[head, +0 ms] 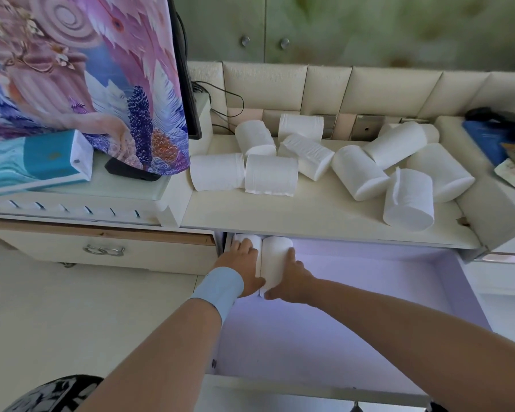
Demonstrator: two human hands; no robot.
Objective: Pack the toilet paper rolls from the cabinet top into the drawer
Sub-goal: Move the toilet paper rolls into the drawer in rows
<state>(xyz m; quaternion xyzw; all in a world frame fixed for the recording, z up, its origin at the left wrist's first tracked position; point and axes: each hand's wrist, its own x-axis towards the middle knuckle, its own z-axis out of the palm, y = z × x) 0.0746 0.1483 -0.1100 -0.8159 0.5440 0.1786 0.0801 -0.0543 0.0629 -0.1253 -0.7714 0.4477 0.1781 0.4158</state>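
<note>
Down in the far left corner of the open drawer [446, 292] you have two toilet paper rolls lying side by side, touching. Your left hand [244, 263] covers the corner roll [255, 239], fingers bent over its top, thumb at the seam between the two rolls. Your right hand [292, 281] grips the second roll [275, 251] from its right side, fingers curled along it, thumb at the near end. A light blue wristband [220, 288] sits on your left wrist.

On the cabinet top [280, 212] just above the drawer there are about ten loose rolls [271, 175] in two clusters, left and right. Most lie on their sides, several leaning on or touching each other, and one at the back right is mostly hidden.

To the left, on the next cabinet, a screen draped in a pink and purple cloth [87, 69] stands beside a blue tissue pack [39, 162]. Black cables [232, 105] run behind the left cluster.
</note>
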